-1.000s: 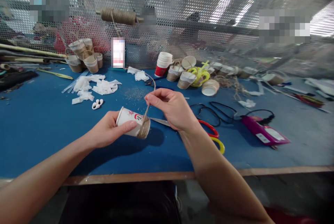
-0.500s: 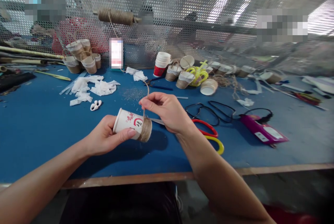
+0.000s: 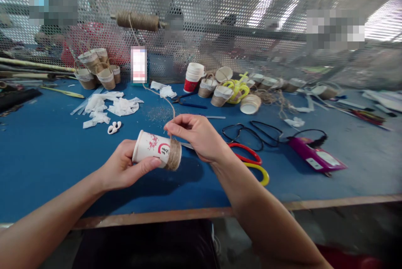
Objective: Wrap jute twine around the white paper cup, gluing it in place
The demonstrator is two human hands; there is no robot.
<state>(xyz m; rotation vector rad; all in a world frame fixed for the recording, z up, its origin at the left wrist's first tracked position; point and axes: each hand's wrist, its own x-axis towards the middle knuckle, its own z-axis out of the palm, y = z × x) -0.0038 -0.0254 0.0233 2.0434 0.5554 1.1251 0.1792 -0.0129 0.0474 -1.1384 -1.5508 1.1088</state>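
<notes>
The left hand [image 3: 126, 167] grips a paper cup [image 3: 145, 147] above the bench [image 3: 47, 156] — rim left, long axis running left to right, red blossoms [image 3: 153, 141] and an unreadable character [image 3: 164, 150] printed. Jute twine [image 3: 174, 156] bands the right end; the right hand [image 3: 204, 137], just to its far side, pinches the strand [image 3: 173, 112]. Farther right, a purple packet's [image 3: 303, 148] label [image 3: 329, 160] is illegible.

From the near left a bare left arm [image 3: 63, 204] reaches in, the left hand [image 3: 124, 165] curled in a grip, thumb [image 3: 146, 166] pointing right; from the near right the right arm [image 3: 260, 206] slants far and left, the right hand [image 3: 201, 137] pinched at the fingertips [image 3: 170, 127]
</notes>
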